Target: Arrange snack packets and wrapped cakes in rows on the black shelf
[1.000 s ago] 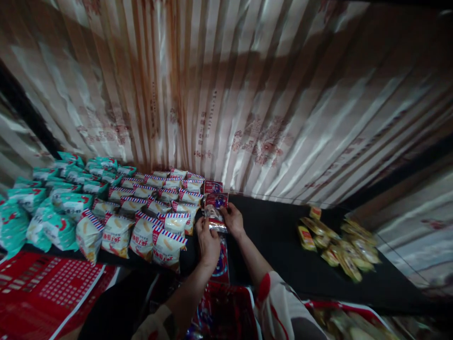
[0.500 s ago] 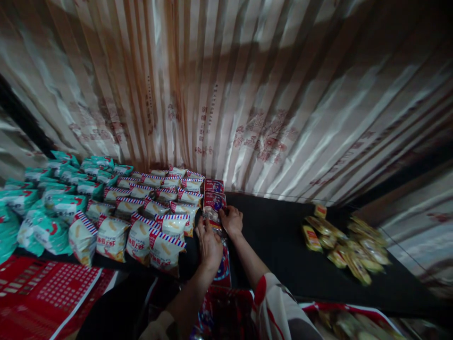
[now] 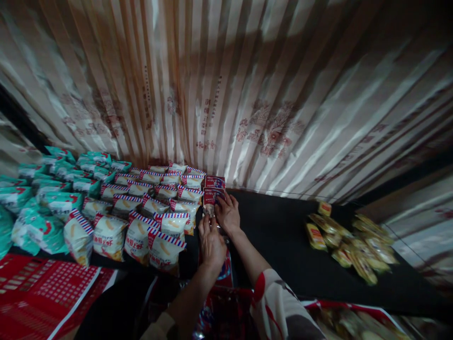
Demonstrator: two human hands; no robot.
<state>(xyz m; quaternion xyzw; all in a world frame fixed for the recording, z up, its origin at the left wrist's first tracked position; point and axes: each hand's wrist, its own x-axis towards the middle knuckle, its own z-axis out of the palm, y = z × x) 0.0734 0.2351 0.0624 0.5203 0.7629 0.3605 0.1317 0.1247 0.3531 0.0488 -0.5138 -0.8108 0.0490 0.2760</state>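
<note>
My left hand [image 3: 213, 244] has its bent fingers at the near end of a dark red snack packet [image 3: 209, 197] that lies on the black shelf. From the right side, my right hand [image 3: 228, 213] grips the same packet, its fingers over the top. Both hands partly cover it. Just behind lies another red packet [image 3: 214, 182], close to the curtain. Beneath and in front of my left wrist, a red and blue packet [image 3: 225, 270] shows in part. White snack bags [image 3: 165, 252] with striped tops stand in rows directly left of the packets.
Teal bags [image 3: 49, 229] fill the shelf's far left. Yellow packets [image 3: 357, 250] lie loosely on the black shelf [image 3: 272, 226] at right. A pleated curtain [image 3: 226, 94] hangs behind. Red baskets [image 3: 46, 288] stand below the front edge, and dark red packets [image 3: 230, 311] lie below my forearms.
My right hand has moved forward, its fingers now further over the red packet. My left hand stays at the near end, shifted slightly. The view has turned a little.
</note>
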